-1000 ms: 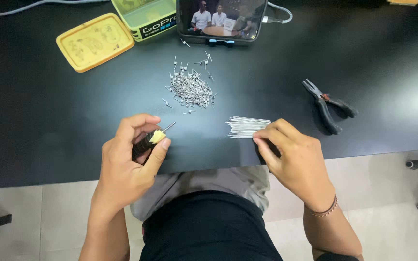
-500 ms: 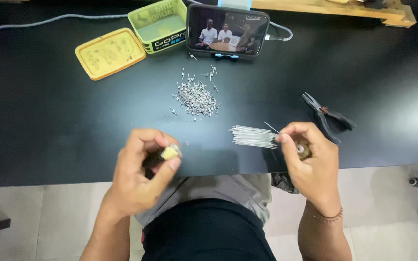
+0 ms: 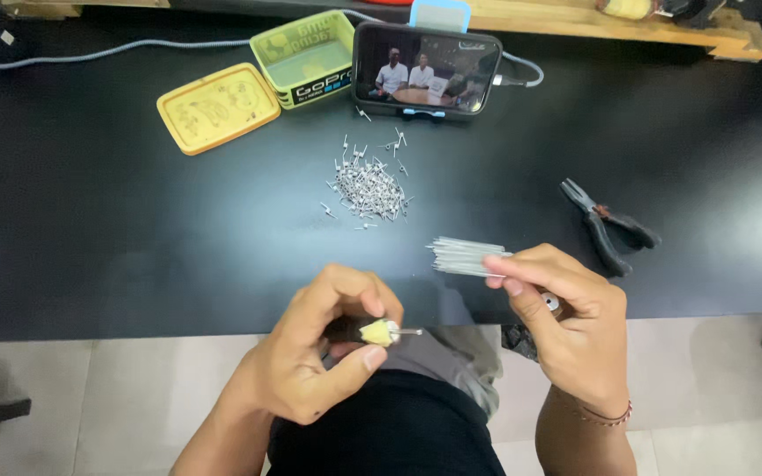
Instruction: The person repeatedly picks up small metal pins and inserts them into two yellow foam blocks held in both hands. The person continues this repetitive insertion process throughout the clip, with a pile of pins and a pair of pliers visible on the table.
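Note:
My left hand point(image 3: 324, 348) grips a small dark tool with a yellowish tip and a thin metal pin point(image 3: 381, 332), held just off the near edge of the black table point(image 3: 134, 229). My right hand point(image 3: 566, 322) pinches the end of a bundle of thin silvery wires point(image 3: 465, 256) lying on the table near its front edge, and also holds a small dark object in the palm. A pile of small bent wire pieces point(image 3: 368, 185) lies farther back, in the middle of the table.
Black pliers point(image 3: 608, 226) lie to the right of the wires. At the back stand a phone point(image 3: 425, 70) showing a video, an open green tin point(image 3: 304, 57) and its yellow lid point(image 3: 216, 106). A cable point(image 3: 90, 55) runs along the back.
My left hand has drawn back toward my body, off the table edge. My right hand has moved onto the wire bundle and taken hold of its end. The view has tilted.

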